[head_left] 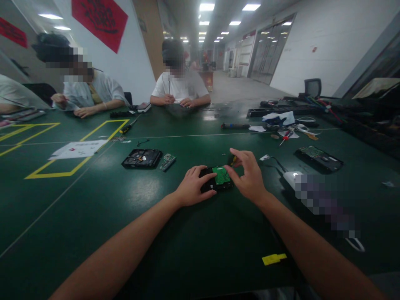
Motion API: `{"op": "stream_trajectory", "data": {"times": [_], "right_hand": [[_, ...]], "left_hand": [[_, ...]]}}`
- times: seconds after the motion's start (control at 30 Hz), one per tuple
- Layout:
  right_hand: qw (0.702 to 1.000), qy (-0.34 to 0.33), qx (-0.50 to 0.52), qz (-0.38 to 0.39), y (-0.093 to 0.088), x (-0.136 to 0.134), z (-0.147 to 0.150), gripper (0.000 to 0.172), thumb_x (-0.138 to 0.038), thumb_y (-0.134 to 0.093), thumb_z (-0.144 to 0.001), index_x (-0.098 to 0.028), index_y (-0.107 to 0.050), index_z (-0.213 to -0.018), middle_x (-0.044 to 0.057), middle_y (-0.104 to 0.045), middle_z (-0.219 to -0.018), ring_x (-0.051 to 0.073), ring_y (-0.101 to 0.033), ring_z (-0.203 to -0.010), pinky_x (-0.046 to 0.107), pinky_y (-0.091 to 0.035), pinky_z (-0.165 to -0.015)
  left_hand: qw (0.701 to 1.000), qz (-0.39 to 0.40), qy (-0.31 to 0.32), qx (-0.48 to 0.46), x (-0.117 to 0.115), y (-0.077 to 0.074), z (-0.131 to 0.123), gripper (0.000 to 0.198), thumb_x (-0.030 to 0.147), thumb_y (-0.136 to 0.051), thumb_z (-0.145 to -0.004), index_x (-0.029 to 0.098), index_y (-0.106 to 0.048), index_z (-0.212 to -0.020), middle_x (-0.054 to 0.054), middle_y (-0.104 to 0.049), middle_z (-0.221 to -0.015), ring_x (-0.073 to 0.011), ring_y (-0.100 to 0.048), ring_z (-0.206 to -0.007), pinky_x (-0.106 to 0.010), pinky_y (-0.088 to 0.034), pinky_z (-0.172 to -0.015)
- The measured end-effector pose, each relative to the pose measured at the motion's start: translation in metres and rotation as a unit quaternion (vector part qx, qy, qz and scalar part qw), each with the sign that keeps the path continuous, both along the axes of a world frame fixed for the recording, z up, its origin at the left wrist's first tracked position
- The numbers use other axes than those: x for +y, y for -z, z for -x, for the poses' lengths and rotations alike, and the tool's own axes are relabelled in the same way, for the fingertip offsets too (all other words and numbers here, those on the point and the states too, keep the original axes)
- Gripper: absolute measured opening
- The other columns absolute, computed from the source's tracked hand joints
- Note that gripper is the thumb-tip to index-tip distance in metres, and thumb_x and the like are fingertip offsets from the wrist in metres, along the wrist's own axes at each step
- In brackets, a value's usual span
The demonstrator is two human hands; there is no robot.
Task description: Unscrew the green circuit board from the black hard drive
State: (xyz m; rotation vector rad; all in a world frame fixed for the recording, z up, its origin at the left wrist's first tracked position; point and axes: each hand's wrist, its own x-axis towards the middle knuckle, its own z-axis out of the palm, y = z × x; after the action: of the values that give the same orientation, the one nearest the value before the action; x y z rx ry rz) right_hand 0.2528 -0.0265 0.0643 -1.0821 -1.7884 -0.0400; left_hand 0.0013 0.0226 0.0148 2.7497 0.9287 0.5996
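Note:
A black hard drive (219,187) with a green circuit board (221,175) on its upper face lies flat on the table in front of me. My left hand (194,188) grips its left end, thumb along the near edge and fingers over the top. Above the drive's right end, my right hand (249,175) pinches a small screwdriver (231,160) with a yellow and black handle. Its shaft slants down toward the board; I cannot make out exactly where the tip rests.
Left lie an opened black drive casing (142,158) and a loose circuit board (168,162). Right are another hard drive (319,158) and a white device (291,180) with a cable. A yellow strip (273,259) lies near me. Across the table, two co-workers (180,89) use their own hands.

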Motion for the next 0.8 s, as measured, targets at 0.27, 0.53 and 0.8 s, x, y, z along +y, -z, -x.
{"op": "stream_trajectory", "data": {"times": [0.27,0.53,0.8], "right_hand": [[0.999,-0.038,0.022,0.018,0.0003,-0.0006,0.0023,0.061,-0.019,-0.062,-0.098,-0.036,-0.044,-0.154,0.009,-0.058,-0.133,0.025,-0.069,-0.104,0.048,-0.064,-0.093],[1.000,0.010,0.006,-0.018,-0.0039,0.0001,0.0011,0.052,-0.021,-0.069,-0.096,-0.033,-0.051,-0.143,0.008,-0.058,-0.119,0.022,-0.066,-0.091,0.045,-0.064,-0.081],[1.000,-0.020,0.011,-0.012,-0.0024,-0.0007,0.0024,0.054,-0.020,-0.069,-0.095,-0.032,-0.049,-0.144,0.010,-0.055,-0.126,0.024,-0.066,-0.102,0.046,-0.063,-0.087]], "left_hand": [[1.000,0.000,0.000,-0.001,0.0001,-0.0002,0.0002,0.068,0.056,-0.074,-0.092,0.033,-0.054,-0.153,-0.015,-0.043,-0.155,-0.0399,-0.043,-0.142,-0.062,-0.039,-0.116],[1.000,0.005,-0.001,0.001,0.0004,0.0006,0.0005,0.068,0.057,-0.074,-0.092,0.034,-0.054,-0.154,-0.014,-0.042,-0.156,-0.0399,-0.042,-0.143,-0.062,-0.039,-0.116],[1.000,0.003,0.001,-0.001,-0.0006,-0.0013,-0.0004,0.067,0.056,-0.073,-0.093,0.033,-0.055,-0.153,-0.015,-0.043,-0.155,-0.0407,-0.043,-0.142,-0.062,-0.040,-0.115]]}}
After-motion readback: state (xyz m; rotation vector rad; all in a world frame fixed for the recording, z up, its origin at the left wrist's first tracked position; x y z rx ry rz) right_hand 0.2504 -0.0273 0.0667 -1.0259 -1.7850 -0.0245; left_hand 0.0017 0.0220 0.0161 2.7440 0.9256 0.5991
